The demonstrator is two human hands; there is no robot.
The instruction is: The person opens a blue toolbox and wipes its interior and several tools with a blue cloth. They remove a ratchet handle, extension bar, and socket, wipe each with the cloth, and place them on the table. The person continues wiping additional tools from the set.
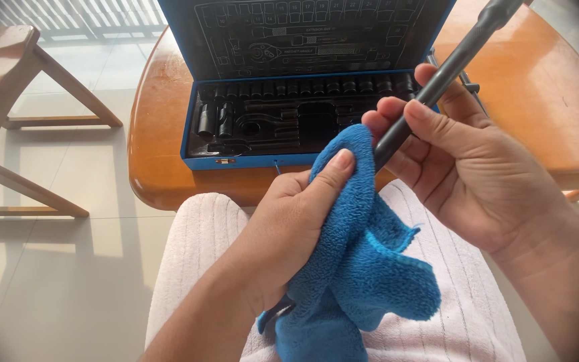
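Note:
My left hand point(283, 228) grips a fluffy blue cloth point(363, 268) and presses it around the lower end of a long dark metal tool handle point(460, 53). My right hand point(464, 154) holds that handle in its fingers, just above the cloth. The handle slants up to the right, out of the top of the view. Both hands are above my lap, which is covered in pale pink fabric point(196, 248).
An open blue socket set case point(249, 161) with several dark sockets lies on a round wooden table point(162, 161) just ahead. A wooden chair point(8, 80) stands on the tiled floor at left. Another metal tool point(470, 87) lies on the table behind the handle.

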